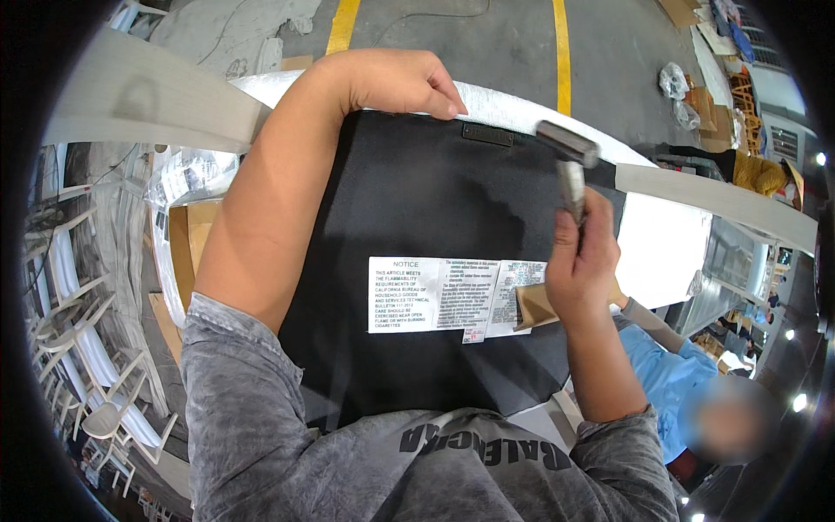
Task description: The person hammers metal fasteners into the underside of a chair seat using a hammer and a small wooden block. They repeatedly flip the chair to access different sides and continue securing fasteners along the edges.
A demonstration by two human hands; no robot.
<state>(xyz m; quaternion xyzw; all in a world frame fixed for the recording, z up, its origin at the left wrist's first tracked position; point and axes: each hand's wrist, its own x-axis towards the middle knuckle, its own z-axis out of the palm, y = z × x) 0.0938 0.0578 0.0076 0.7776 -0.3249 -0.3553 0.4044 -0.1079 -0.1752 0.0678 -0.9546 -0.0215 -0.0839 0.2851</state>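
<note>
A black fabric-covered panel (409, 191) lies in front of me, with a white printed label (403, 300) and a small dark plate (487, 134) by its far edge. My left hand (404, 83) rests at that edge, left of the plate. Its fingers are closed and pressed together; anything between them is too small or hidden to make out. My right hand (587, 265) grips a hammer (569, 148) by its handle, raised over the panel's right side with the metal head up. A tan piece (534, 306) overlaps the label's right end.
White wrapping (496, 109) borders the panel's far side. Pale boards (139, 91) jut in at left and right. A person in a light blue shirt (665, 365) is close on my right. White chair frames (109, 413) stand at left; yellow lines (562, 52) mark the floor beyond.
</note>
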